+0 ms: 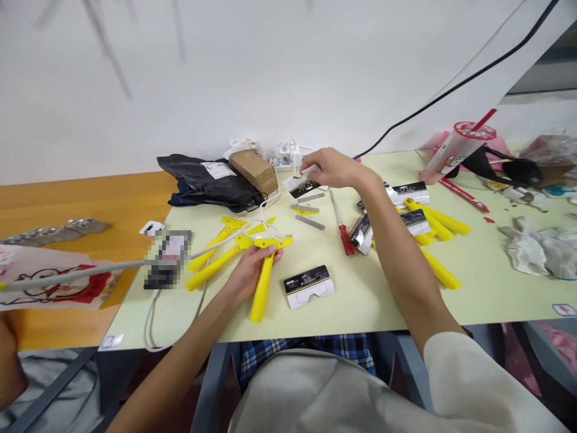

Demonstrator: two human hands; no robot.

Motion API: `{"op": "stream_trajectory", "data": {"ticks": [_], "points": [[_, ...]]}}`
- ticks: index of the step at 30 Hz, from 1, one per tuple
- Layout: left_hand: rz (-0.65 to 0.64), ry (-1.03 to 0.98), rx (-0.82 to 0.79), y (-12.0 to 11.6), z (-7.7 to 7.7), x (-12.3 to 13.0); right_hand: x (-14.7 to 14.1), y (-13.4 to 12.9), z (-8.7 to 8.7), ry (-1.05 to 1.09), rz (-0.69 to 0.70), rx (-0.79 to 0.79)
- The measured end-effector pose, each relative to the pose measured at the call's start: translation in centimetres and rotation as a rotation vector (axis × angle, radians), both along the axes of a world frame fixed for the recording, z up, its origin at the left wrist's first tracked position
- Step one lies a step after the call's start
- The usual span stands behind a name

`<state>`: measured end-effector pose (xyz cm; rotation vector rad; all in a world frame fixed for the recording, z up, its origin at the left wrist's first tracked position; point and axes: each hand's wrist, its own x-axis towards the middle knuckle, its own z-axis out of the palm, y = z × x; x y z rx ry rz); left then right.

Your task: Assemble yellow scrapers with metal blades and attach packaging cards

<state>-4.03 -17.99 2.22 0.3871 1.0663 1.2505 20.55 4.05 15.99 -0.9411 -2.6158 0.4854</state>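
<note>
My left hand point(247, 272) is closed around a yellow T-shaped scraper point(260, 294), head pointing away and handle towards me. Two more yellow scrapers point(207, 278) lie left of it, near a white cable. At the back, my right hand point(332, 168) pinches the edge of a black and white packaging card point(297, 184). Grey metal blades point(310, 222) lie in front of that card, a small yellow piece among them. A red-handled screwdriver point(345, 239) is to their right. Another packaging card point(309, 287) lies flat beside the held scraper.
More yellow scrapers point(444, 273) and cards point(411, 193) are heaped right of my forearm. A black bag point(202, 180) and brown box point(255, 170) stand against the wall. A pixelated device point(167, 258) lies left; a cup point(455, 153) and crumpled tissue point(527, 252) are right.
</note>
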Motion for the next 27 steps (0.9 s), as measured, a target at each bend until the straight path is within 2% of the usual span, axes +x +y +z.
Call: {"op": "stream_trajectory", "data": {"ticks": [2, 4, 7, 11, 15, 19, 23, 25, 27], "points": [[-0.005, -0.015, 0.020, 2.0, 0.1, 1.0, 1.6, -0.2, 1.3, 0.004, -0.079, -0.019], [-0.007, -0.029, 0.041, 4.1, 0.3, 2.1, 2.8, -0.1, 1.8, -0.025, -0.155, -0.042], [-0.031, -0.044, 0.063, 6.4, 0.1, 3.2, 3.7, 0.6, 1.2, -0.102, -0.243, -0.082], [0.001, -0.055, 0.021, 6.7, -0.3, 2.8, 3.6, 1.6, -0.3, -0.216, -0.287, -0.103], [0.095, -0.106, -0.041, 6.4, 0.1, 1.2, 1.8, 1.3, -1.6, -0.298, -0.294, -0.036], [0.212, -0.192, -0.032, 7.0, 1.2, 0.4, -1.8, -0.1, -3.1, -0.380, -0.271, 0.115], [0.244, -0.273, -0.005, 7.4, 1.8, 0.0, -5.2, -1.3, -5.1, -0.393, -0.198, 0.236], [0.246, -0.302, -0.007, 7.3, 2.0, -0.2, -6.3, -1.7, -6.0, -0.353, -0.161, 0.237], [0.243, -0.318, -0.001, 7.2, 2.0, -0.4, -7.0, -2.0, -6.6, -0.270, -0.084, 0.168]]}}
